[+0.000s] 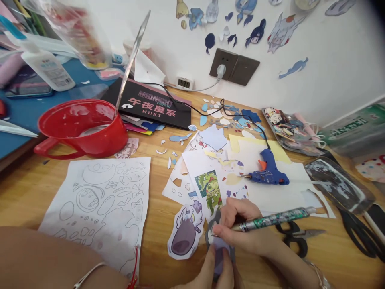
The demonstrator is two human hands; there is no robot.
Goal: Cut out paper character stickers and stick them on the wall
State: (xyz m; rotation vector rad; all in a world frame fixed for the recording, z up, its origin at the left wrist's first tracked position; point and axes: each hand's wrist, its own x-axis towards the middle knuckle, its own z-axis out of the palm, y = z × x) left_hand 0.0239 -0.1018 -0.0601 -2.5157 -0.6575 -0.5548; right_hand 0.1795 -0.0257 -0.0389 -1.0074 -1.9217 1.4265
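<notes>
My right hand (243, 226) holds a pen (278, 218) with a patterned green and silver barrel, which points out to the right. Its fingertips press at the upper part of a grey and purple paper cutout (221, 243). From below, my left hand (207, 275) grips the same cutout between thumb and fingers. Just left of it lies a printed character cutout (184, 237) with a dark purple oval body. Above my right hand is a green dragon-like picture (210, 188) on white paper. The pen's tip is hidden by my fingers.
A blue glue gun (267, 172) rests on white paper, its cord running back. Black-handled scissors (296, 237) lie at right. A red mug (84, 124) stands at left behind a line-drawn sheet (102, 200). Paper scraps (222, 114) lie near the wall; a glue bottle (48, 66) stands back left.
</notes>
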